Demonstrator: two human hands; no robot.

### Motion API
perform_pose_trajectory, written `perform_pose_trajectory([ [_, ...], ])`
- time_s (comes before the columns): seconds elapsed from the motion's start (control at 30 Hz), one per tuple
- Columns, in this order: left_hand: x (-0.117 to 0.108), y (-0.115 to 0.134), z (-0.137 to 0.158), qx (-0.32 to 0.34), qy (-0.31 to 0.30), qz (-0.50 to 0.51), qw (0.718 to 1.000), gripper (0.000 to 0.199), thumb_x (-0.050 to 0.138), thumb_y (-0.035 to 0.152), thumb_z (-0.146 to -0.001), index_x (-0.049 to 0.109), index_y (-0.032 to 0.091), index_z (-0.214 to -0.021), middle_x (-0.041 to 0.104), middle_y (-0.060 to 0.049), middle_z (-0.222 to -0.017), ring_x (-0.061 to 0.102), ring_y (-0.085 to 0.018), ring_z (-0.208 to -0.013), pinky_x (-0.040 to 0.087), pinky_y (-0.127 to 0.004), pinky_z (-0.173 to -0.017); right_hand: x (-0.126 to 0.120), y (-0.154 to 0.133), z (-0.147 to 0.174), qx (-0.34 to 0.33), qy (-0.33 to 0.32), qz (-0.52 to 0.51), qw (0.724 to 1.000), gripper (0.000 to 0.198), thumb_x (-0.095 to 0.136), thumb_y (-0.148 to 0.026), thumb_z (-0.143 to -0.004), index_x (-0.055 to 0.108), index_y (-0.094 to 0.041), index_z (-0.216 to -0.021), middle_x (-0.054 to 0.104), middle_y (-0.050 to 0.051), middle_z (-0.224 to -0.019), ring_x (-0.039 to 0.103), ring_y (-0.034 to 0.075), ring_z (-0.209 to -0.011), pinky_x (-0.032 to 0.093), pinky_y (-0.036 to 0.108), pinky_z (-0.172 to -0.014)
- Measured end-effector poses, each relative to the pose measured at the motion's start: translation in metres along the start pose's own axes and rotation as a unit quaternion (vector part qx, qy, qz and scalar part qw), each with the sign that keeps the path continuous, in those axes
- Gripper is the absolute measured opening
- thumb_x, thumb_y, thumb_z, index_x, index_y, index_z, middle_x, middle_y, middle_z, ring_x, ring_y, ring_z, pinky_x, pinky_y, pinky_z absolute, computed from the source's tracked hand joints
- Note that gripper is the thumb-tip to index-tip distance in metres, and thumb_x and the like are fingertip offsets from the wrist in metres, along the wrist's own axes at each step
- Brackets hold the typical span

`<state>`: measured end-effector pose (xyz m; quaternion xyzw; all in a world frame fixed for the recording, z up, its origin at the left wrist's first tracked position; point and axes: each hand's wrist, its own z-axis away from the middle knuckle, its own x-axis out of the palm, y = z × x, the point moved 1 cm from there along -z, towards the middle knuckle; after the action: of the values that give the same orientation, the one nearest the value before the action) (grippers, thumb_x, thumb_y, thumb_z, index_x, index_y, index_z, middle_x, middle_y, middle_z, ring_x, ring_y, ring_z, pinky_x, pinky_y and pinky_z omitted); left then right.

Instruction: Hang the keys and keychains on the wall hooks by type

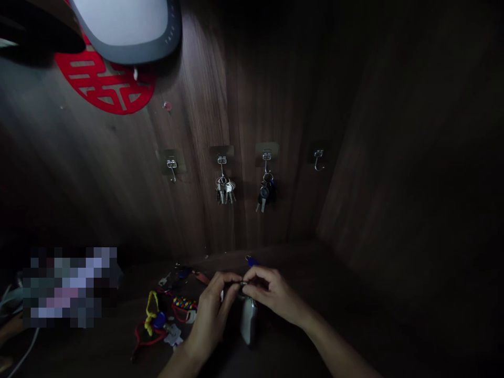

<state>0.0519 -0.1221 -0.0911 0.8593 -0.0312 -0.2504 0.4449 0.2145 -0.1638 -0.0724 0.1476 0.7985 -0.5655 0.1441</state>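
Low in the head view, my left hand and my right hand meet fingertip to fingertip. Both are closed in a pinch on a small metal key ring, mostly covered by the fingers. Below it is a pale grey, flat, rounded fob; its link to the ring is hard to make out. A blue key tag lies just beyond my right hand. Left of my left hand lie a multicoloured braided cord, a yellow braided loop, a red cord and several keys.
On the wooden back panel, key bunches hang from two middle hooks. The left hook and right hook are bare. A lamp-like grey-white device hangs above, over a red paper cutout. A blurred-out patch is at left.
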Motion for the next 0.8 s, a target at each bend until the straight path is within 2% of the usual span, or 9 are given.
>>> perform_pose_trajectory([
  [0.23, 0.003, -0.005, 0.004, -0.022, 0.047, 0.035, 0.998, 0.019, 0.053, 0.033, -0.084, 0.055, 0.021, -0.098, 0.063, 0.001, -0.077, 0.06, -0.015, -0.07, 0.047, -0.023, -0.065, -0.001, -0.008, 0.002, -0.019, -0.016, -0.018, 1.0, 0.018, 0.058, -0.03, -0.081, 0.059, -0.017, -0.068, 0.051, -0.005, -0.062, 0.047, 0.009, -0.06, 0.035, 0.02, -0.056],
  [0.33, 0.002, -0.006, 0.002, -0.038, 0.049, 0.045, 0.997, 0.02, 0.047, 0.034, -0.087, 0.054, 0.021, -0.099, 0.064, 0.0, -0.084, 0.061, -0.015, -0.077, 0.047, -0.023, -0.069, -0.003, -0.007, 0.002, -0.014, 0.013, -0.052, 0.998, 0.021, 0.057, -0.033, -0.082, 0.057, -0.017, -0.068, 0.05, -0.005, -0.061, 0.046, 0.009, -0.059, 0.036, 0.02, -0.056],
  [0.47, 0.0, -0.01, 0.001, -0.051, 0.017, 0.047, 0.997, 0.022, 0.043, 0.034, -0.089, 0.056, 0.02, -0.101, 0.065, -0.002, -0.086, 0.061, -0.017, -0.083, 0.047, -0.026, -0.076, -0.006, -0.001, 0.001, 0.012, 0.057, -0.12, 0.991, 0.025, 0.055, -0.04, -0.084, 0.053, -0.018, -0.072, 0.047, -0.005, -0.06, 0.043, 0.008, -0.055, 0.034, 0.019, -0.051],
  [0.6, -0.001, -0.019, -0.002, -0.049, -0.011, 0.004, 0.999, 0.021, 0.044, 0.034, -0.089, 0.059, 0.021, -0.099, 0.066, -0.003, -0.092, 0.061, -0.018, -0.089, 0.047, -0.029, -0.081, -0.01, 0.004, 0.001, 0.015, 0.079, -0.135, 0.988, 0.027, 0.054, -0.044, -0.084, 0.053, -0.019, -0.075, 0.046, -0.005, -0.059, 0.038, 0.007, -0.05, 0.03, 0.02, -0.046],
  [0.8, 0.003, -0.034, -0.004, 0.02, -0.112, -0.111, 0.987, 0.019, 0.045, 0.026, -0.089, 0.063, 0.021, -0.088, 0.066, -0.005, -0.091, 0.06, -0.019, -0.088, 0.046, -0.034, -0.085, -0.023, 0.008, -0.004, -0.006, 0.162, -0.137, 0.977, 0.03, 0.054, -0.048, -0.082, 0.054, -0.019, -0.074, 0.048, -0.004, -0.059, 0.039, 0.008, -0.048, 0.029, 0.021, -0.044],
])
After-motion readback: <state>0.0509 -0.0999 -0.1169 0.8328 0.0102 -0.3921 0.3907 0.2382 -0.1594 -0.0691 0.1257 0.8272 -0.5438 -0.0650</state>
